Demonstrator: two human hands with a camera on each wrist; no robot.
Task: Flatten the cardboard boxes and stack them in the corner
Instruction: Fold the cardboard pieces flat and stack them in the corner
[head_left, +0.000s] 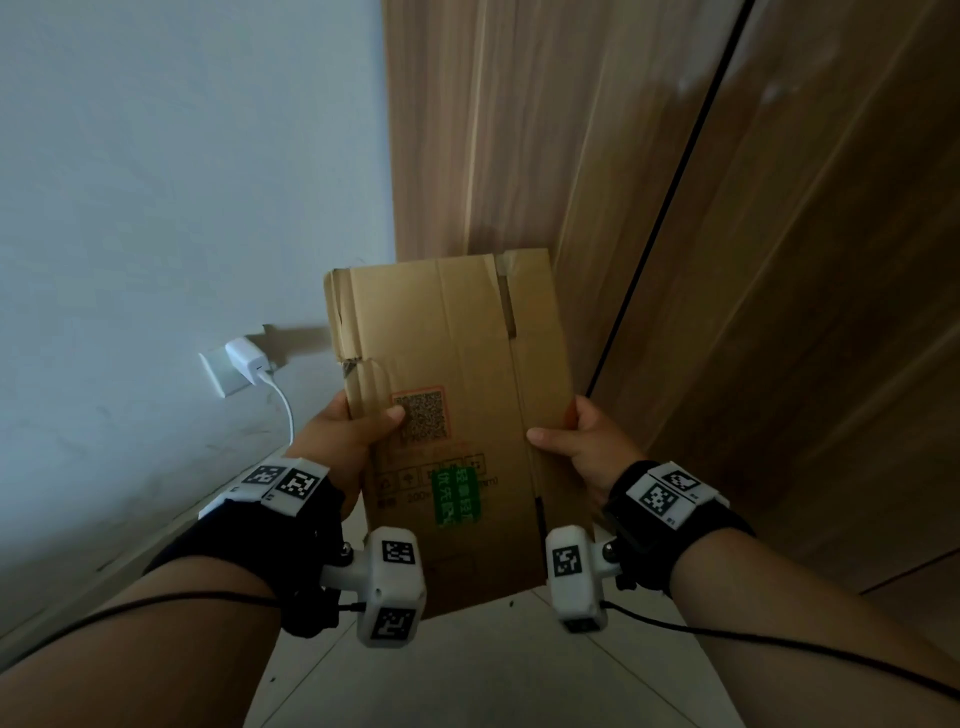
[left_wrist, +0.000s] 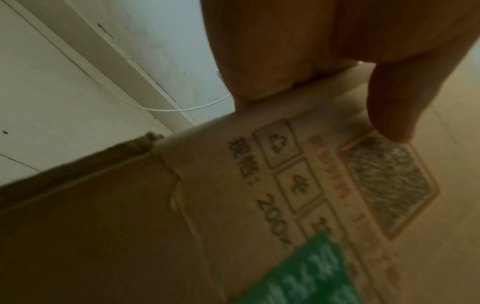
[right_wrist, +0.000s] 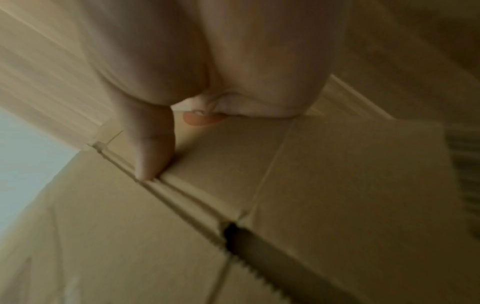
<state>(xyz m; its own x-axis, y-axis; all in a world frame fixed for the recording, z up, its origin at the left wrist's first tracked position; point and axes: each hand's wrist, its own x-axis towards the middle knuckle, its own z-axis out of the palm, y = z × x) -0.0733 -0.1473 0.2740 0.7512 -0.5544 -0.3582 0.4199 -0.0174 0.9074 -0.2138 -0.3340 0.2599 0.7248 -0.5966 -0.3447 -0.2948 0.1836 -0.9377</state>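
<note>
Gripping flattened cardboard box (head_left: 457, 415) upright: left hand (head_left: 348, 436), right hand (head_left: 587, 447) pinching opposite side edges.

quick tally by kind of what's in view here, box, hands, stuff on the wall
flattened cardboard box: 1
hands, left hand and right hand, each gripping a side edge of the box: 2
wall socket: 1
white charger: 1
white cable: 1
total: 6

The floor (head_left: 467, 675) is laid with pale tiles parted by thin grout lines; a few small dark specks lie on it. A light skirting board (head_left: 104, 561) runs along its left edge at the foot of the wall. To the right it meets wood-grain panelling (head_left: 779, 364).
</note>
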